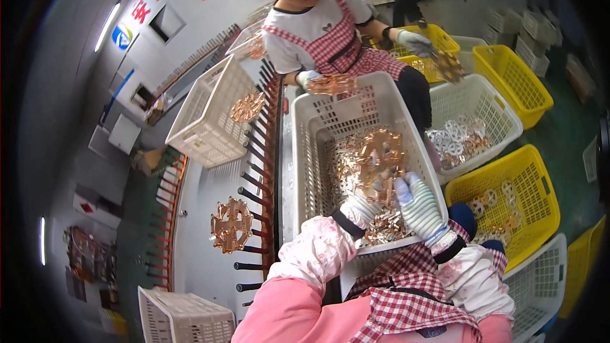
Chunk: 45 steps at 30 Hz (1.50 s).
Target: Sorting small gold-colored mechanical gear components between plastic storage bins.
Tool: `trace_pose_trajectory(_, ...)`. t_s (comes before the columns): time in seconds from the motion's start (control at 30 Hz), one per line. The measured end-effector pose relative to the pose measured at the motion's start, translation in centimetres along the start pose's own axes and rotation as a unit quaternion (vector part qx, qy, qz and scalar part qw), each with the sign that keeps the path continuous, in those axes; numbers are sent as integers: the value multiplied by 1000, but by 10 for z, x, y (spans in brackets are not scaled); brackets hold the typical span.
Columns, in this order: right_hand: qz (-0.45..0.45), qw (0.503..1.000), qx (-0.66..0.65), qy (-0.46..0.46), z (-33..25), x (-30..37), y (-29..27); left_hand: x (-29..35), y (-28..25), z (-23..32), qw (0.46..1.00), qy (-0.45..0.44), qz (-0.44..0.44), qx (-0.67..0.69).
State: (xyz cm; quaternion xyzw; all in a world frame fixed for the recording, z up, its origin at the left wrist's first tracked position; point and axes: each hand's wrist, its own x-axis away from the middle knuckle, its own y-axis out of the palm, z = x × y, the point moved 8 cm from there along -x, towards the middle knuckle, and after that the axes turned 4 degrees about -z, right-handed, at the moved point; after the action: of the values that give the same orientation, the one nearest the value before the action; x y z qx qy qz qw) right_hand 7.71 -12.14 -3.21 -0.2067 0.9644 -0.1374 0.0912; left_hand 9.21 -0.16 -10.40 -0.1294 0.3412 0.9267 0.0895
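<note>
A white perforated basket (304,174) stands before me with a heap of small copper-coloured metal pieces (340,174) in it. Above the heap, both my hands are at an openwork copper-coloured metal part (380,152). My left hand (361,208), in a pale glove, is closed at its near left end, with the fingers partly hidden. My right hand (422,208), in a striped glove, grips from the right side, fingers together. Loose silvery and copper bits (386,227) lie under my hands at the basket's near end.
Left of the basket, black-handled rods (249,192) line a metal bench holding a round copper-coloured part (231,225) and a white crate (213,111). Opposite, a co-worker (318,32) holds copper-coloured parts in gloved hands. Yellow baskets (548,206) and a white basket (511,121) stand right.
</note>
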Motion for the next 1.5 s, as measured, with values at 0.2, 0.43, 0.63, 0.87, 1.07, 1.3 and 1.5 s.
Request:
trace_pose_trajectory(0.2,89,900,284,-319,-65,21,-1,-19,-54,24,959,-20,213,183)
trace_pose_trajectory(0.43,-52,976,-172,122,20,7,2,-34,-106,0,951,-58,278,122)
trace_pose_trajectory(0.63,-378,866,323,55,-34,9,5,-9,-74,14,921,-144,355,-64)
trace_pose_trajectory(0.87,-447,827,339,28,-102,-7,44,8,-58,49,871,-112,286,-383)
trace_pose_trajectory(1.07,-431,886,-161,-56,-175,9,122,2,-31,52,938,-51,245,-240)
trace_pose_trajectory(1.3,-169,968,-188,-6,-100,-19,40,0,-22,47,979,-16,200,-41)
trace_pose_trajectory(1.5,-2,985,-156,77,-5,-14,-31,-11,-10,46,981,-40,116,149)
